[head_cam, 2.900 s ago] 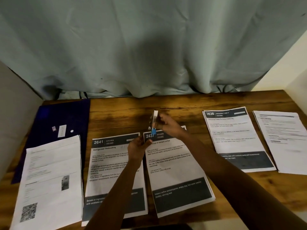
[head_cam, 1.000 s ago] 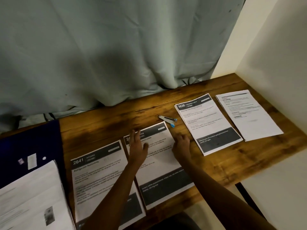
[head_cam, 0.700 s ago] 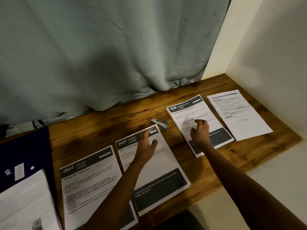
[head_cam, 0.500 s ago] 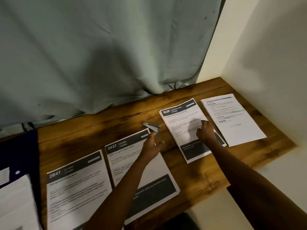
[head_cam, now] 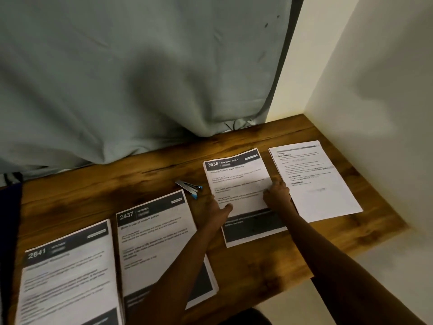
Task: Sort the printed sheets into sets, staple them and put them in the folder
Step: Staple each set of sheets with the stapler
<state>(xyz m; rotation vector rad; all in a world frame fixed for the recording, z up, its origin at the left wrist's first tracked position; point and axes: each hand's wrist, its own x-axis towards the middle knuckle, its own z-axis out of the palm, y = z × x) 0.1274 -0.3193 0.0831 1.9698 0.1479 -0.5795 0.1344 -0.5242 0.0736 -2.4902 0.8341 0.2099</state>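
The 3638 set of printed sheets [head_cam: 236, 181] lies on the wooden table [head_cam: 257, 261], right of centre. My left hand [head_cam: 216, 211] is at its left edge with the thumb on top of the paper. My right hand [head_cam: 277, 194] grips its right edge with curled fingers. A small silver stapler with blue tips [head_cam: 189, 186] lies on the wood just left of that set. The 2437 set [head_cam: 152, 231] and the 2641 set [head_cam: 65, 277] lie to the left. A sliver of the dark blue folder [head_cam: 9, 207] shows at the far left edge.
A plain white text sheet [head_cam: 314, 179] lies at the far right, close to the white wall [head_cam: 375, 113]. A grey-green curtain [head_cam: 140, 78] hangs along the table's back. The table's front edge runs close under my arms.
My left hand left the 2437 set and went right to the 3638 set's left edge. My right hand slid to that set's right edge. The view swung right.
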